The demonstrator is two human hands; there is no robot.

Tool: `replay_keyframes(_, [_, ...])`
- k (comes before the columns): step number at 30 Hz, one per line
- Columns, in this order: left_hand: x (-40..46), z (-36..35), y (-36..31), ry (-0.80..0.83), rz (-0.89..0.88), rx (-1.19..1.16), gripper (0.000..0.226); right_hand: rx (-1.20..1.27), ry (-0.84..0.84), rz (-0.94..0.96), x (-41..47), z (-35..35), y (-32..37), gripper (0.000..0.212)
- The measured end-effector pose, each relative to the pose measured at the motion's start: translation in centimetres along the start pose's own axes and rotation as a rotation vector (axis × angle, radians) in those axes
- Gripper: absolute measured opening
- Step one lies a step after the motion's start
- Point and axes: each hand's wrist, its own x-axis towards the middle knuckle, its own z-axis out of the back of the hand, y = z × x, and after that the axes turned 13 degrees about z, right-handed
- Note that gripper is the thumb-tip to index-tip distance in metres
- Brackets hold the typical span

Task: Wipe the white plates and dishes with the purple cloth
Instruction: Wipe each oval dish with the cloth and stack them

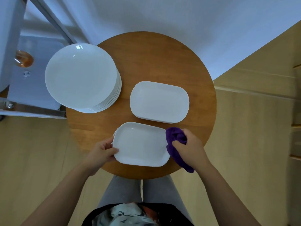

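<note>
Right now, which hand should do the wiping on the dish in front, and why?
The right hand. It already grips the purple cloth at the right edge of the near rectangular dish. The left hand is busy holding the dish's left edge, likely steadying it.

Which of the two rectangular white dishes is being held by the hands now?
The near dish: the left hand grips its left edge and the right hand presses the purple cloth at its right edge. The far dish lies untouched.

Home dining corner, likely: small round wooden table (162, 62), plate stack (81, 75), light wood floor (244, 144), white wall (162, 13).
</note>
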Motion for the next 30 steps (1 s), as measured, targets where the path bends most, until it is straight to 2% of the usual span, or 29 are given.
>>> replay_keyframes(2, [0.6,-0.1,0.2,-0.124,-0.006,0.110,0.033,0.023,-0.003,0.003,0.3,-0.4,0.3,0.031])
replay_keyframes(4, [1.4,-0.2,0.1,-0.316,-0.067,0.331,0.029,0.019,-0.014,0.014,0.5,-1.0,0.4,0.033])
replay_keyframes(7, [2.4,-0.2,0.1,-0.531,-0.080,0.610,0.033,0.027,-0.074,0.029,0.6,-1.9,0.5,0.034])
replay_keyframes(11, [3.5,-0.7,0.7,-0.541,-0.018,0.735,0.035,0.035,-0.129,0.022,0.8,-3.2,0.4,0.038])
replay_keyframes(14, [4.0,-1.3,0.8,-0.530,0.027,0.748,0.033,0.048,-0.171,0.025,1.1,-3.6,0.3,0.038])
replay_keyframes(17, [4.3,-1.8,0.0,-0.590,0.060,0.767,0.030,0.083,-0.207,0.014,1.4,-3.7,0.4,0.037])
replay_keyframes(21, [4.8,-2.4,-3.2,-0.720,-0.194,0.666,0.034,0.141,-0.250,0.033,1.8,-3.5,0.9,0.031])
replay_keyframes(23, [5.3,-3.0,-5.5,-0.679,-0.293,0.495,0.036,0.203,-0.283,0.032,2.2,-3.3,1.3,0.026])
replay_keyframes(25, [6.2,-3.5,-7.6,-0.642,-0.321,0.410,0.032,0.260,-0.325,0.027,2.7,-3.1,1.8,0.026])
replay_keyframes(27, [7.3,-3.7,-9.1,-0.631,-0.299,0.399,0.026,0.309,-0.364,0.031,3.2,-2.9,2.2,0.024])
replay_keyframes(30, [8.5,-4.0,-10.3,-0.617,-0.236,0.426,0.028,0.335,-0.384,0.042,3.9,-2.6,2.6,0.023])
